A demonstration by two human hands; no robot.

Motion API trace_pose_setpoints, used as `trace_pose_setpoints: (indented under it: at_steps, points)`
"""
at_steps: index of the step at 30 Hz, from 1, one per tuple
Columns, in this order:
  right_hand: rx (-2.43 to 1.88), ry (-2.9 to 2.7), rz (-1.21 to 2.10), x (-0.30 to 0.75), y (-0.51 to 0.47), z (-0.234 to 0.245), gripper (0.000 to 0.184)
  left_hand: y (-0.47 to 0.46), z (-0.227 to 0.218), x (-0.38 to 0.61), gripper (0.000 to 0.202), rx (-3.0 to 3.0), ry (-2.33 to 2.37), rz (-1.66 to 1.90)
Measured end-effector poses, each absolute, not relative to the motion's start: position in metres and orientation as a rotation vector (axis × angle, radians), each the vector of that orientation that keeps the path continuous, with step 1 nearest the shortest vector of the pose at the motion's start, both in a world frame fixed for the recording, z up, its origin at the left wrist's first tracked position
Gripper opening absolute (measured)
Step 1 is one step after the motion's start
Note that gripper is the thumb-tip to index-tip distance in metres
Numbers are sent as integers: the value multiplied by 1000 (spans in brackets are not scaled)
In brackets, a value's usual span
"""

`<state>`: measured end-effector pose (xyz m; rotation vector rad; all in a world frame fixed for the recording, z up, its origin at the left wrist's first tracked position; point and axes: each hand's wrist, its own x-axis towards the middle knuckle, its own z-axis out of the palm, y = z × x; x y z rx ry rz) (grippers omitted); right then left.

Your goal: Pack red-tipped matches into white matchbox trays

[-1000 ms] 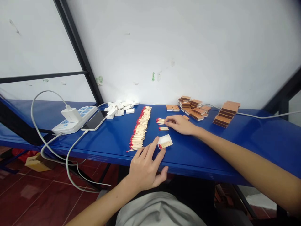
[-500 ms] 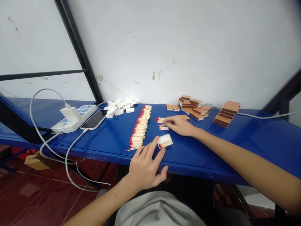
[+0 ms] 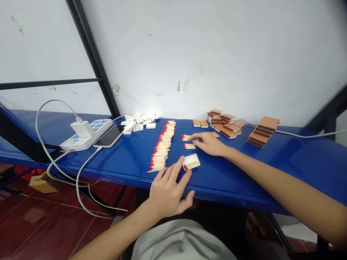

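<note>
My left hand [image 3: 169,189] reaches in from the front with fingers spread. Its fingertips rest at the left and near edges of a small white matchbox tray [image 3: 193,158]. Several red-tipped matches lie along the near side of this tray. Beyond it, my right hand [image 3: 207,143] is palm down with curled fingers, thumb and forefinger closed at the right ends of a small bunch of matches [image 3: 185,137]. A second small bunch [image 3: 189,146] lies just below those fingertips. Left of both hands runs a long row of matches [image 3: 162,146], heads pointing left.
White matchbox trays [image 3: 138,124] are heaped at the back left. Brown matchboxes [image 3: 223,124] are piled at the back right, with stacked brown sleeves [image 3: 262,131] farther right. A phone [image 3: 110,136], a power strip [image 3: 84,139] and white cables occupy the left of the blue table [image 3: 121,166].
My right fingers have drawn slightly off the lower bunch, showing more of its matches. My left hand stays at the tray. The whole view has shifted a little.
</note>
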<state>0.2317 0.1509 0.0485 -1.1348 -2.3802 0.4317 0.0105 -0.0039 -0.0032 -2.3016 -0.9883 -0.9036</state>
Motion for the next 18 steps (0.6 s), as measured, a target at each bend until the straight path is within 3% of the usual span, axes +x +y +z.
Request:
trace_pose_setpoints:
  at_steps: [6, 18]
  points:
    - [-1174, -2446, 398, 230, 150, 48, 44, -4, -4, 10, 48, -2298, -989, -906]
    - [-1196, -2404, 462, 230, 151, 50, 37, -4, -3, 11, 47, -2283, -987, -922]
